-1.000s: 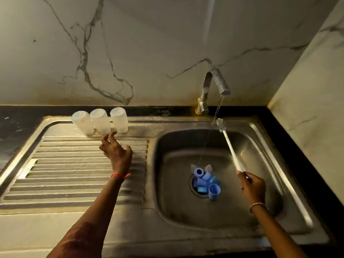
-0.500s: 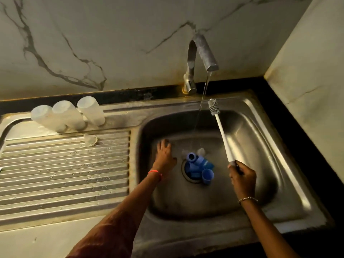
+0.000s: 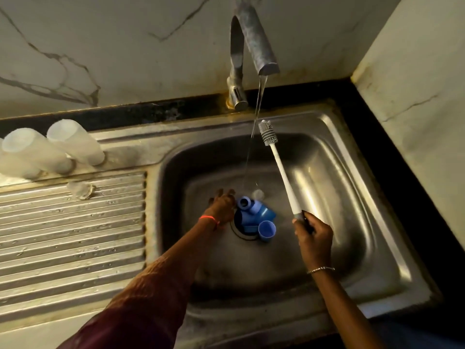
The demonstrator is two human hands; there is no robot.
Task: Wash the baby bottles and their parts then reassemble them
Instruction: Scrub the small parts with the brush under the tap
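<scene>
Bottles (image 3: 75, 144) on steel drainboard (image 3: 75, 235); marble wall (image 3: 125, 46) behind; right hand (image 3: 314, 238) grips brush (image 3: 281, 172).

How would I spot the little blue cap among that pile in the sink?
Start at the sink basin, then its drain, where blue parts are piled. The cap lies at the pile's near right edge, on its side, open mouth facing you.

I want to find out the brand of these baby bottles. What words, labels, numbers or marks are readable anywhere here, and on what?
None: no text can be read anywhere in this view.
The upturned bottles: plain translucent plastic, no print showing.
The blue parts in the sink: no marking visible.
The brush and the tap: no brand visible.
</scene>
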